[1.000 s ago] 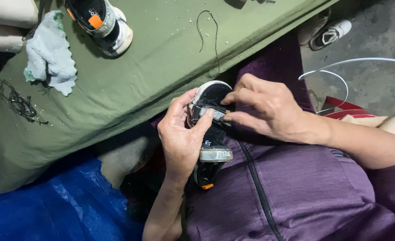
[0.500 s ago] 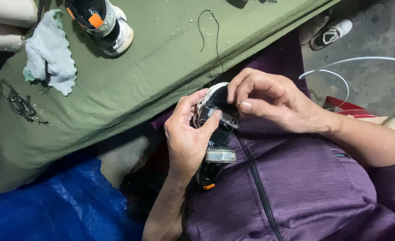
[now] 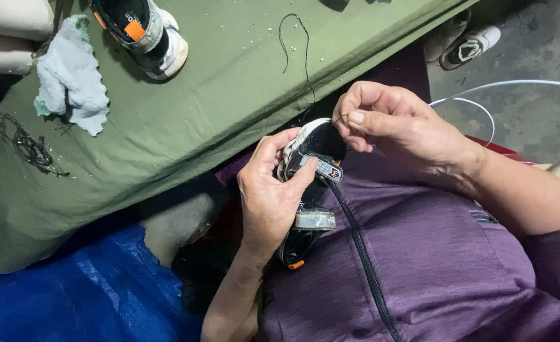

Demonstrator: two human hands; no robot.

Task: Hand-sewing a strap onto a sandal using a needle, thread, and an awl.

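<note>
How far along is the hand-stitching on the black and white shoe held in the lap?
Done: cannot be judged; no finished seam shows. In hand: the left hand grips the black and white sports shoe while the right hand pinches something thin, seemingly a needle, at its toe. The thin black thread trails over the green cloth-covered table. Left: a matching second shoe lies untouched there beside the pale crumpled rag.

A black sneaker (image 3: 311,183) is gripped by the left hand (image 3: 268,196); a thread (image 3: 296,44) is pinched by the right hand (image 3: 394,126) just beside its heel, near the green-covered table (image 3: 185,120).
</note>
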